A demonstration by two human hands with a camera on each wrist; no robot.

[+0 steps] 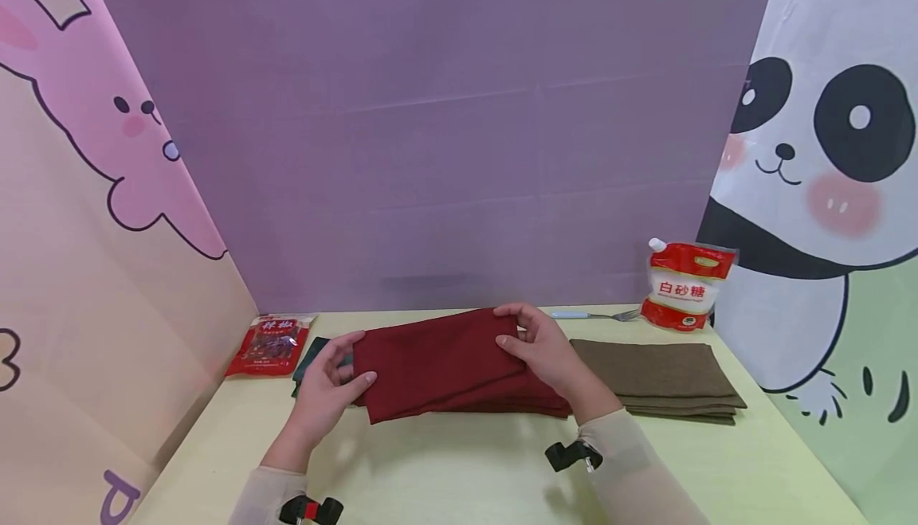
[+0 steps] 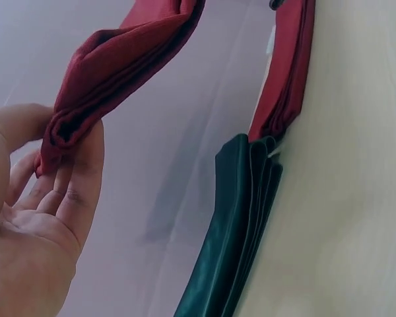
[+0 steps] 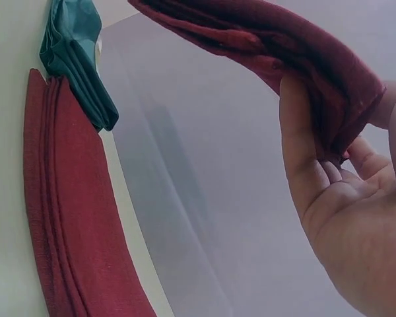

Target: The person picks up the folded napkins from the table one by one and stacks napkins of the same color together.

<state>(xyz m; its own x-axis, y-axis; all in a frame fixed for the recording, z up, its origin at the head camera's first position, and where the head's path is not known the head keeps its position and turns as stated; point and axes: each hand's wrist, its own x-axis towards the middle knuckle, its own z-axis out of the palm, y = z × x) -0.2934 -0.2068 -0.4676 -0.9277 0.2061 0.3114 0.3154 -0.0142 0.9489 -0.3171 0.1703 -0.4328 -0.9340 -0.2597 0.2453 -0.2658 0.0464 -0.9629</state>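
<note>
A folded dark red cloth [image 1: 437, 358] is held up by both hands, one at each end. My left hand [image 1: 323, 397] pinches its left end between thumb and fingers; my right hand [image 1: 555, 359] pinches the right end the same way. Both wrist views show its several layers lifted off the table. Beneath it lies another folded red cloth [image 3: 86, 198], partly hidden in the head view. Beside that one, to the left, rests a folded dark green cloth [image 2: 228, 211], mostly covered by my left hand and the raised cloth in the head view.
Right of the hands lies a stack of folded brown cloth [image 1: 653, 370]. A fork [image 1: 591, 315] with a pale handle is at the back edge, near an upright red and white spouted pouch [image 1: 681, 286]. At the back left lies a red packet [image 1: 272, 346]. Walls enclose the table.
</note>
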